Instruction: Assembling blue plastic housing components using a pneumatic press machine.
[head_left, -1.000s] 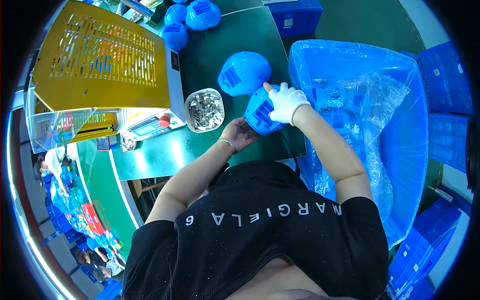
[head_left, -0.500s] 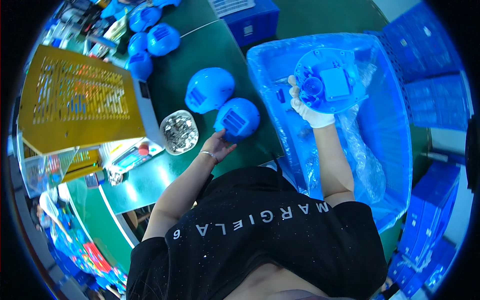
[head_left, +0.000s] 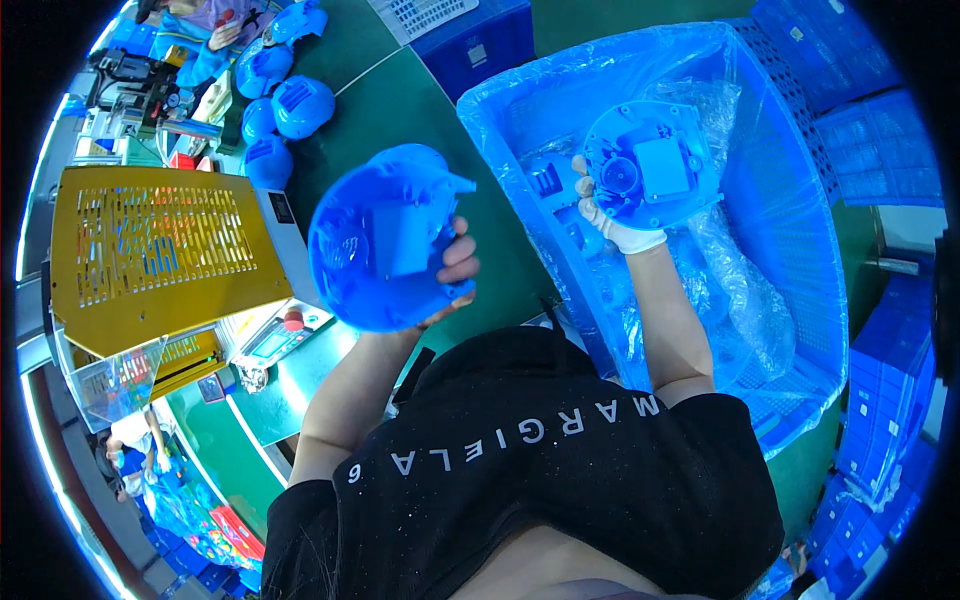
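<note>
My left hand (head_left: 459, 262) grips a round blue plastic housing (head_left: 400, 285) by its edge. The housing is held up over the table with its hollow inside showing, including a pale rectangular block. Just behind it, mostly covered, lies another blue housing (head_left: 415, 154) on the table. On my right hand (head_left: 622, 228) is a white glove, its fingers closed on the rim of a second open blue housing (head_left: 665, 168). This one also shows a rectangular block and a round well inside. It is held above the large blue bin (head_left: 800, 250).
Crumpled clear plastic (head_left: 745, 300) and some blue parts (head_left: 545, 180) lie in the bin. A yellow perforated machine guard (head_left: 160, 250) stands at left on the green table (head_left: 365, 105). Several blue housings (head_left: 303, 107) sit farther back, near another person's hand (head_left: 224, 36). Blue crates (head_left: 880, 400) are stacked at right.
My left hand has picked up a blue housing from the table and turned its inside into view. That housing now hides the tray of small metal parts. My right hand keeps its hold.
</note>
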